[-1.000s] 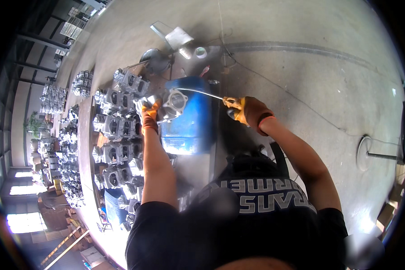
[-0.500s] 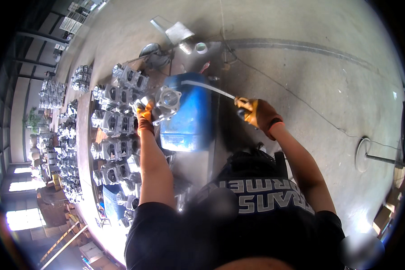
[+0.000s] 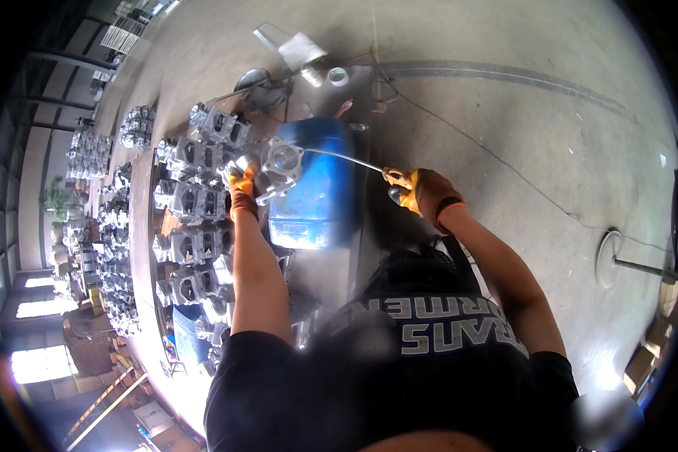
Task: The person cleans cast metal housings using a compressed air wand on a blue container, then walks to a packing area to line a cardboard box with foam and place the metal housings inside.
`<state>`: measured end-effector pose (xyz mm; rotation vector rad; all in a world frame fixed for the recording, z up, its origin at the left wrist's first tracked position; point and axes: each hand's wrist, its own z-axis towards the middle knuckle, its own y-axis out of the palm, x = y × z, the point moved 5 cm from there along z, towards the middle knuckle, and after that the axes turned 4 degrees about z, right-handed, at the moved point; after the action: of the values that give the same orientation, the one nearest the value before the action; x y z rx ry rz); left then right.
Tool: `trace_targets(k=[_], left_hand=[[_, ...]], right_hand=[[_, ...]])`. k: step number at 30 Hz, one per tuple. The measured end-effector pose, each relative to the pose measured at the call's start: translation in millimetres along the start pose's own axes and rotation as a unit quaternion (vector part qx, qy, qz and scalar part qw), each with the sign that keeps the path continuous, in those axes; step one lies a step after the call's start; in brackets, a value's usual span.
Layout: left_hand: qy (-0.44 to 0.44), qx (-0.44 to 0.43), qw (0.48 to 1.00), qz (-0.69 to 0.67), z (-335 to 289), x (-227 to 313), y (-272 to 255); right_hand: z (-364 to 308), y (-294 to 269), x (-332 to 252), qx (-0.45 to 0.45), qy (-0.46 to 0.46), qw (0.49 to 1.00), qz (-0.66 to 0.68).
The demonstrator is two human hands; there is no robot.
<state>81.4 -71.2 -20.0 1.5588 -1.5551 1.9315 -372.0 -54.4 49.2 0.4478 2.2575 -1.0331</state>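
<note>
An orange-and-brown work glove covers my left hand [image 3: 242, 188], which is closed on a silver metal casting [image 3: 282, 158]. The casting has a round flanged opening and sits at the upper left of a blue plastic drum [image 3: 313, 207]. My right hand [image 3: 423, 194], gloved the same way, is wrapped round the handle end of a long, thin flat file [image 3: 344, 157]. The file reaches left over the drum, and its far tip is at the casting's flange. Whether the tip touches the metal I cannot tell.
Rows of similar castings [image 3: 192, 200] stand on the left beside the drum. Beyond the drum are a roll of tape [image 3: 338, 76] and a grey metal piece [image 3: 301, 51]. A cable [image 3: 474, 135] runs across the floor at the right, toward a round-based stand [image 3: 609, 260].
My right hand has moved slightly left, and the file's tip has come down to the casting's flange. The file now shows its narrow edge. My left hand still grips the casting.
</note>
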Motion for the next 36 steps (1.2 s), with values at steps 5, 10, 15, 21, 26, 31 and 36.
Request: trace_targets(k=[5, 10, 15, 21, 26, 31, 36], left_hand=[[0.010, -0.025, 0.997, -0.076, 13, -17, 0], [0.038, 0.002, 0.998, 0.057, 31, -38, -14], [-0.052, 0.027, 0.998, -0.018, 0, 16, 10], [-0.053, 0.066, 0.996, -0.024, -14, 29, 1], [-0.031, 0.010, 0.994, -0.104, 24, -25, 2], [0.047, 0.006, 0.999, 0.010, 53, -62, -17], [0.079, 0.010, 0.993, 0.082, 45, -31, 6]], right_hand=[[39, 24, 19, 0.074, -0.052, 0.996, -0.018], [25, 6, 17, 0.029, -0.093, 0.994, 0.041], [0, 30, 40, 0.176, -0.170, 0.970, 0.003], [-12, 9, 39, 0.139, -0.102, 0.982, 0.075], [-5, 36, 37, 0.087, -0.063, 0.993, -0.050], [-3, 28, 43, 0.136, -0.127, 0.983, -0.012], [-23, 15, -1, 0.153, -0.149, 0.976, -0.051]])
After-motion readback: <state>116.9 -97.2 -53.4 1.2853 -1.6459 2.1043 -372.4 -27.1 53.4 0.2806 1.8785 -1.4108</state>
